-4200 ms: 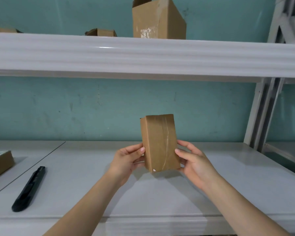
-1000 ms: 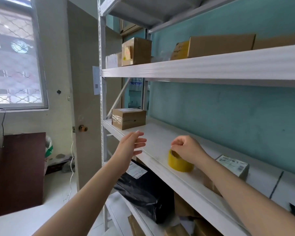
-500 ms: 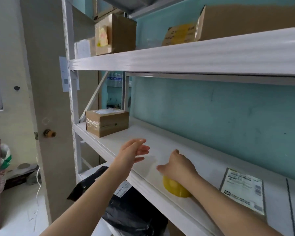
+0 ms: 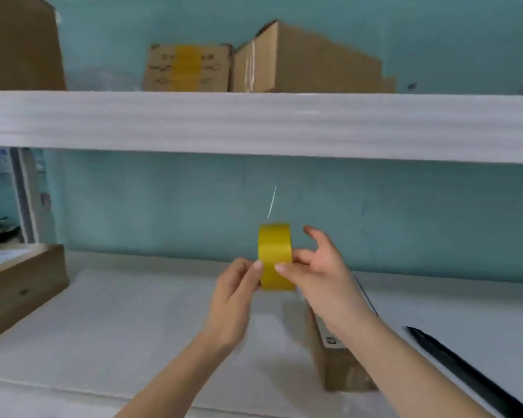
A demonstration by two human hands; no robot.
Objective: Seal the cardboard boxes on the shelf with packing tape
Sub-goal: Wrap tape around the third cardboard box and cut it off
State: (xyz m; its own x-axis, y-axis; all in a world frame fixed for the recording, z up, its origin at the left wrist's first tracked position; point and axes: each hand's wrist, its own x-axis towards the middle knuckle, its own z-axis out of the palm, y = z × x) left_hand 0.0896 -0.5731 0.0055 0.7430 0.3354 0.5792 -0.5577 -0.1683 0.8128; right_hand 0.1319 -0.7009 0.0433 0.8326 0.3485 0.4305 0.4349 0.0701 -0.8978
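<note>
Now left hand (image 4: pixel 233 289) pinches tape roll (image 4: pixel 274 254) at its left edge; right hand (image 4: pixel 320 270) pinches the right, other fingers splayed. Probably best: nail up the free end, pull toward cardboard box (image 4: pixel 340 369) below-right of roll.

White lower shelf (image 4: pixel 133 327): small labelled box (image 4: pixel 338 366) near the front edge. Larger brown box (image 4: pixel 18 285) well left of it, long black tool (image 4: pixel 465 372) just right. Upper shelf (image 4: pixel 254 125) above it carries cardboard boxes (image 4: pixel 308 61).

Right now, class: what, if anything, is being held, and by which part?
The yellow tape roll, held up on edge by both hands: the left hand pinches its left side, the right hand its right side.
</note>
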